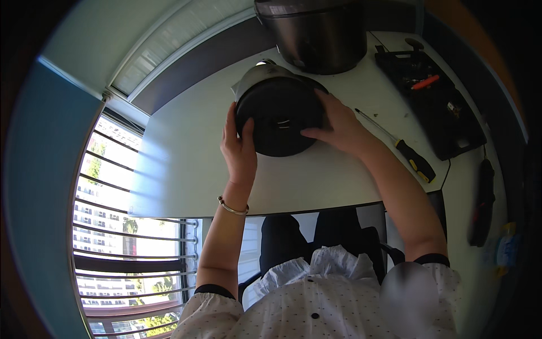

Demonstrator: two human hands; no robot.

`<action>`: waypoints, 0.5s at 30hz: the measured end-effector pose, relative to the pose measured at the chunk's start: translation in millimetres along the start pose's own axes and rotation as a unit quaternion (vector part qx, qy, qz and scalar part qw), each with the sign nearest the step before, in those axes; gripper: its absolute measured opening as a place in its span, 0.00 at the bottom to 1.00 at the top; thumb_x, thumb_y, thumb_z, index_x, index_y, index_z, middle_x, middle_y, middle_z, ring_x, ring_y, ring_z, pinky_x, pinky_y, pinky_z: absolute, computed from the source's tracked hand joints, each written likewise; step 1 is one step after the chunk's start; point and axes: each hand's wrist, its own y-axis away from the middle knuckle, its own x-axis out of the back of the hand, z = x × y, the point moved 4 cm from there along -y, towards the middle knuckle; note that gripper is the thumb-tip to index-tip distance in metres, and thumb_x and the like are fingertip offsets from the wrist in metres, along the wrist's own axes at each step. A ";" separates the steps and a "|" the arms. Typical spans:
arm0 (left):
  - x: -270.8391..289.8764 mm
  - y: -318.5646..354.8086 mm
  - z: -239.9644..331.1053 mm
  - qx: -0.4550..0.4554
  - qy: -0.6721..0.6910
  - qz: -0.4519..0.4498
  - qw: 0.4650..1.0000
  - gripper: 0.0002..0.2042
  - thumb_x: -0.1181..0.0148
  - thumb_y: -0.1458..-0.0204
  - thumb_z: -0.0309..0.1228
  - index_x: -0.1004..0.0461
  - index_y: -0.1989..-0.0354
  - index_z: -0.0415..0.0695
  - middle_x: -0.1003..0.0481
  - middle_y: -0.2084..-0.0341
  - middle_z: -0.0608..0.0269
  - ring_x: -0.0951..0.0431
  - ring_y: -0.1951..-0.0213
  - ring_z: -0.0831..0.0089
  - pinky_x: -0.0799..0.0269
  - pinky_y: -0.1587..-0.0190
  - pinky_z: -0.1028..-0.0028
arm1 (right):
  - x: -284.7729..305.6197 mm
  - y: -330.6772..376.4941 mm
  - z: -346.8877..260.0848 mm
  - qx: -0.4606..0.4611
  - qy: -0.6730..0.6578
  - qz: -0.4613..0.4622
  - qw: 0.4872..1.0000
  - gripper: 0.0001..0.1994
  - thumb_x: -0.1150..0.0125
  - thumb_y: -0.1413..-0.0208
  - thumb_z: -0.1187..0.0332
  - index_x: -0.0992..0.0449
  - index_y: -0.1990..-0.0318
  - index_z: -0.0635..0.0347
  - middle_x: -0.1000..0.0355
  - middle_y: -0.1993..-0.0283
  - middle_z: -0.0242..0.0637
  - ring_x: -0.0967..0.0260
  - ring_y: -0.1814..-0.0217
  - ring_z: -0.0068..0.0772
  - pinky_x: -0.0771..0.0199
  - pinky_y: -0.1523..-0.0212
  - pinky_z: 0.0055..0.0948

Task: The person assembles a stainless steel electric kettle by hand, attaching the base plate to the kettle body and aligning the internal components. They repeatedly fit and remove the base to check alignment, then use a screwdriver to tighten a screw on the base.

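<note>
Between my hands is a round appliance (285, 135) that looks like an electric kettle tipped over, its flat black base facing me. Two short curved bright marks show near the middle of the base. Part of a paler, shiny body shows behind its far edge. My left hand (240, 144) grips the left rim, thumb on the black face and fingers along the side. My right hand (339, 121) holds the right rim the same way, thumb lying across the face. Nearest to my right forearm is a screwdriver (415, 161) with a black and yellow handle, lying on the white table (192, 164).
A large dark pot-like appliance (322, 39) stands at the back. An open black tool case (437, 107) with a red-handled tool (425, 82) lies at the right. Beyond it are a long black tool (483, 203) and a blurred bottle (506, 248). A barred window (130, 243) is at the left.
</note>
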 end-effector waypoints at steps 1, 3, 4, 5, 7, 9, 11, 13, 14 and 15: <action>-0.7 0.4 1.3 0.005 0.005 0.000 1.000 0.21 0.46 0.43 0.26 0.36 0.40 0.42 0.25 0.56 0.53 0.25 0.57 0.71 0.29 0.57 0.74 | -0.1 -0.5 1.1 0.002 0.003 -0.005 1.000 0.39 0.30 0.57 0.57 0.40 0.40 0.65 0.35 0.47 0.53 0.36 0.43 0.50 0.36 0.42 0.39; -0.5 -0.5 1.8 0.010 0.012 -0.002 1.000 0.21 0.46 0.43 0.25 0.36 0.40 0.41 0.26 0.54 0.54 0.25 0.54 0.72 0.29 0.53 0.74 | -1.5 -3.1 3.4 0.006 0.008 -0.015 1.000 0.39 0.30 0.58 0.57 0.40 0.40 0.65 0.35 0.46 0.52 0.37 0.42 0.50 0.36 0.42 0.39; -0.1 -1.3 1.0 0.010 0.015 -0.004 1.000 0.21 0.46 0.43 0.25 0.36 0.40 0.40 0.26 0.54 0.54 0.26 0.54 0.72 0.29 0.53 0.74 | -1.5 -3.4 2.5 0.008 0.011 -0.018 1.000 0.39 0.30 0.57 0.58 0.41 0.39 0.64 0.35 0.45 0.51 0.38 0.41 0.49 0.37 0.41 0.39; 0.1 -2.6 0.0 0.010 0.018 -0.007 1.000 0.20 0.46 0.43 0.26 0.36 0.41 0.40 0.26 0.53 0.53 0.26 0.53 0.71 0.29 0.52 0.74 | -1.0 -3.6 0.1 0.010 0.014 -0.020 1.000 0.39 0.30 0.56 0.59 0.42 0.37 0.63 0.36 0.45 0.50 0.39 0.40 0.49 0.39 0.39 0.38; -0.1 -2.9 -4.2 0.023 0.050 -0.020 0.998 0.21 0.47 0.43 0.25 0.37 0.40 0.39 0.28 0.51 0.53 0.27 0.50 0.70 0.30 0.50 0.73 | -1.2 -1.9 -1.1 0.021 0.018 -0.016 0.999 0.40 0.30 0.56 0.59 0.43 0.37 0.62 0.37 0.44 0.49 0.39 0.39 0.48 0.40 0.38 0.38; -0.7 -3.7 -8.5 0.011 0.071 -0.036 0.997 0.24 0.45 0.44 0.26 0.40 0.38 0.40 0.30 0.49 0.52 0.29 0.48 0.68 0.31 0.48 0.71 | -2.9 -0.3 -0.2 0.034 0.020 -0.004 0.999 0.39 0.30 0.56 0.58 0.42 0.37 0.61 0.37 0.44 0.49 0.39 0.39 0.48 0.40 0.38 0.38; -0.9 -4.8 -10.9 -0.025 0.080 -0.057 0.995 0.29 0.41 0.47 0.26 0.44 0.36 0.41 0.33 0.45 0.52 0.31 0.45 0.67 0.32 0.45 0.69 | -5.8 1.1 2.5 0.042 0.037 0.011 0.998 0.40 0.30 0.56 0.57 0.42 0.37 0.62 0.37 0.44 0.49 0.39 0.39 0.47 0.39 0.39 0.38; 0.1 -4.5 -7.2 -0.087 0.039 -0.081 0.992 0.39 0.32 0.56 0.27 0.48 0.35 0.42 0.35 0.44 0.50 0.32 0.44 0.60 0.33 0.43 0.65 | -7.1 1.7 3.7 0.042 0.049 0.018 0.998 0.40 0.30 0.56 0.56 0.42 0.38 0.63 0.37 0.44 0.49 0.39 0.40 0.47 0.39 0.39 0.37; 1.0 -3.8 -5.4 -0.118 0.017 -0.093 0.989 0.45 0.28 0.61 0.27 0.50 0.34 0.43 0.37 0.43 0.49 0.33 0.43 0.57 0.33 0.42 0.63 | -8.0 1.7 3.4 0.038 0.051 0.018 0.998 0.40 0.30 0.57 0.56 0.42 0.38 0.63 0.37 0.44 0.49 0.39 0.40 0.47 0.38 0.40 0.37; 0.0 -3.8 -4.9 -0.112 0.023 -0.106 0.988 0.47 0.27 0.63 0.27 0.51 0.34 0.44 0.37 0.43 0.48 0.33 0.43 0.56 0.33 0.42 0.62 | -7.6 2.1 4.5 0.033 0.055 0.018 0.998 0.40 0.30 0.57 0.56 0.41 0.39 0.63 0.37 0.44 0.49 0.39 0.40 0.47 0.38 0.40 0.37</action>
